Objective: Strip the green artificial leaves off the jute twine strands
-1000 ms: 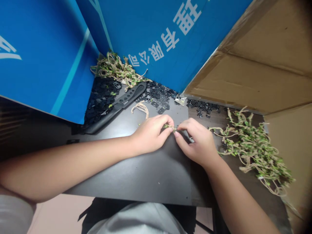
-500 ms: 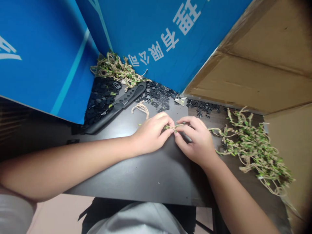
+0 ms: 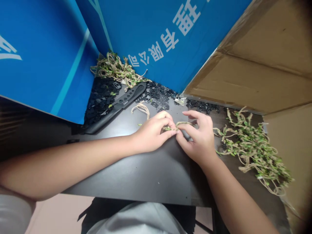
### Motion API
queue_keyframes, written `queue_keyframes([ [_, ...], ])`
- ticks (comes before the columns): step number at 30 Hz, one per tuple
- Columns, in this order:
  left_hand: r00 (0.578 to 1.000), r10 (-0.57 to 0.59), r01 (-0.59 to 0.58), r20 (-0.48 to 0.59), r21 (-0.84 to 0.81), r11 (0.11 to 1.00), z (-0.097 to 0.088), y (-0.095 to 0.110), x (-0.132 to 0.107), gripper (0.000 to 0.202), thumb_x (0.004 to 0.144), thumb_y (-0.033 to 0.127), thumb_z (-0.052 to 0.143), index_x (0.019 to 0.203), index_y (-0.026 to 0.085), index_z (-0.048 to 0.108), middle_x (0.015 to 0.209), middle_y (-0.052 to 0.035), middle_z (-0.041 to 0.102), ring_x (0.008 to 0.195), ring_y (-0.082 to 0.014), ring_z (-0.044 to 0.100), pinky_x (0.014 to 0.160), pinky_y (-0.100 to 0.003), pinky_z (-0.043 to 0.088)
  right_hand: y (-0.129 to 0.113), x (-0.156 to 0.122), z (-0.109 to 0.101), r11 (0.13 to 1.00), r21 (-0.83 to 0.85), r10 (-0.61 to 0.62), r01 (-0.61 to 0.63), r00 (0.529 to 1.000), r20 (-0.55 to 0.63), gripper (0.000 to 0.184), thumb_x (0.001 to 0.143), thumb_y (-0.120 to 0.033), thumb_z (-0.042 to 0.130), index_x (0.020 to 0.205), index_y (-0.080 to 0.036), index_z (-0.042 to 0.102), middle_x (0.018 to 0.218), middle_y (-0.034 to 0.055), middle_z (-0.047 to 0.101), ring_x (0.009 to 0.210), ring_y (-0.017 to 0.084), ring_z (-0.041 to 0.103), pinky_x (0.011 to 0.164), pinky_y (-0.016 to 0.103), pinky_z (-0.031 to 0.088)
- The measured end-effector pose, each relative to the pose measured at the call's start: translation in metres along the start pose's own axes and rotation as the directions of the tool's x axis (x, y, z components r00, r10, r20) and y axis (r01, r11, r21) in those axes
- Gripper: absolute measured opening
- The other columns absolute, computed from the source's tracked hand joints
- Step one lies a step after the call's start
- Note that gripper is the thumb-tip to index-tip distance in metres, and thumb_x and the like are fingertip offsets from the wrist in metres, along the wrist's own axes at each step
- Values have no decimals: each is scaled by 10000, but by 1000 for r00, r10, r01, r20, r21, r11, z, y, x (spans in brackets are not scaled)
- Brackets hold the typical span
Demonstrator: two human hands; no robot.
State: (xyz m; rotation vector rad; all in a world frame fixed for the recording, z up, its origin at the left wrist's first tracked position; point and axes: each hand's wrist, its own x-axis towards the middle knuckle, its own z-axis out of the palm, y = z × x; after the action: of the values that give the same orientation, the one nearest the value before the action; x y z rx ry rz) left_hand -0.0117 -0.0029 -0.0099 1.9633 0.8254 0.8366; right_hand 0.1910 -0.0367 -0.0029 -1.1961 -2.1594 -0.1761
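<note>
My left hand (image 3: 152, 133) and my right hand (image 3: 198, 138) meet over the dark table (image 3: 136, 172). Both pinch a short piece of jute twine with small green leaves (image 3: 179, 124) between thumb and fingers. The twine arches up from the left fingertips to the right ones. My right hand's outer fingers are raised and spread a little. A loose loop of bare twine (image 3: 140, 108) lies just beyond my left hand.
A heap of leafy twine pieces (image 3: 253, 151) lies at the right, another heap (image 3: 117, 69) in the back corner. Small black plastic clips (image 3: 159, 94) and a black knife (image 3: 117, 105) lie behind the hands. Blue boards (image 3: 48, 55) and brown cardboard (image 3: 263, 65) wall the table.
My right hand has turned and lifted its fingers, drawing the twine piece up into an arch. My left hand has stayed nearly still.
</note>
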Motion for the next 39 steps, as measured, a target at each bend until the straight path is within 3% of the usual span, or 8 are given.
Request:
queue_keyframes([
  [9, 991, -62, 58, -117, -44, 997, 1, 0, 2, 105, 951, 230, 653, 894, 168, 718, 1040, -65, 626, 973, -177, 602, 905, -341, 481, -3, 0, -1, 999, -29, -21, 21, 1000, -16, 164, 856, -189, 726, 964, -254, 621, 1282, 119, 621, 1104, 291, 605, 937, 493, 510],
  [17, 994, -56, 51, -97, -52, 997, 1, -1, 2, 84, 927, 250, 682, 913, 179, 723, 1043, -59, 632, 915, -163, 614, 823, -306, 508, -1, -3, -1, 999, -50, -9, 8, 1000, -11, 151, 869, -209, 723, 992, -261, 651, 1291, 108, 637, 1117, 295, 616, 945, 494, 492],
  [23, 994, 2, 3, -107, 47, 999, 2, -1, -1, 92, 877, 175, 673, 965, 185, 697, 1050, -46, 621, 951, -166, 614, 826, -304, 494, -2, -4, -1, 1000, -27, -14, 14, 1000, -1, 134, 866, -183, 706, 973, -248, 660, 1277, 106, 651, 1121, 292, 616, 943, 482, 484],
  [32, 994, -13, 29, -106, 149, 988, 3, 0, -5, 111, 884, 148, 615, 954, 192, 690, 1033, -39, 629, 859, -151, 602, 718, -281, 459, -7, -2, 1, 972, 188, 125, -140, 988, 88, 83, 813, -166, 692, 824, -236, 648, 1265, 101, 623, 1125, 280, 594, 992, 498, 495],
  [39, 995, 28, -7, -93, 217, 976, 3, 1, -8, 146, 887, 155, 604, 1014, 189, 667, 1071, -49, 641, 910, -169, 624, 769, -300, 489, -8, 0, -2, 942, 279, 143, -189, 974, 178, 104, 799, -136, 647, 787, -228, 601, 1282, 114, 599, 1187, 291, 573, 1011, 500, 479],
])
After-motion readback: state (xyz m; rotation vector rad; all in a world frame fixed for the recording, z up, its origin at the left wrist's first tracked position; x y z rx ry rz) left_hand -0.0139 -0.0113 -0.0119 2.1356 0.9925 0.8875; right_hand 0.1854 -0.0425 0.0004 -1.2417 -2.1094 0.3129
